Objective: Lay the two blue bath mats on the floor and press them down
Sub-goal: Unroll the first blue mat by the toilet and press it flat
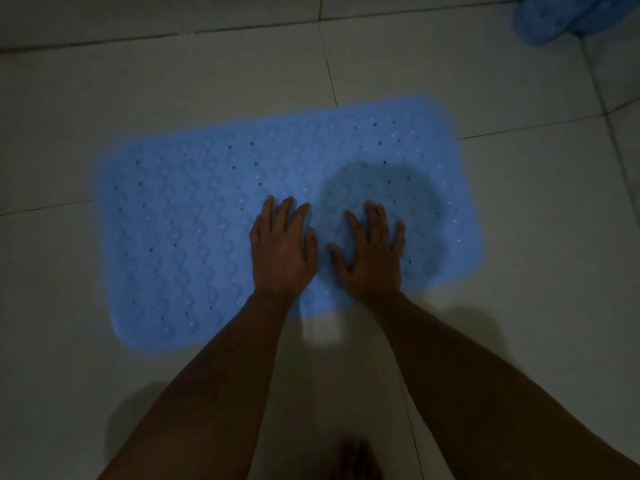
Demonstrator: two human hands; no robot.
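One blue bath mat [180, 209], dotted with small holes and wavy bumps, lies flat on the pale tiled floor [138, 84]. My left hand [282, 251] rests palm down on the mat's middle, fingers spread. Just to its right, my right hand [372, 252] also lies flat on the mat, fingers apart, inside a round shadow. Neither hand grips anything. The second blue mat [571, 15] sits bunched at the top right corner, partly cut off by the frame edge.
Dark grout lines cross the floor tiles. A bare foot [360, 462] shows dimly at the bottom edge between my forearms. The light is low and the picture is slightly blurred.
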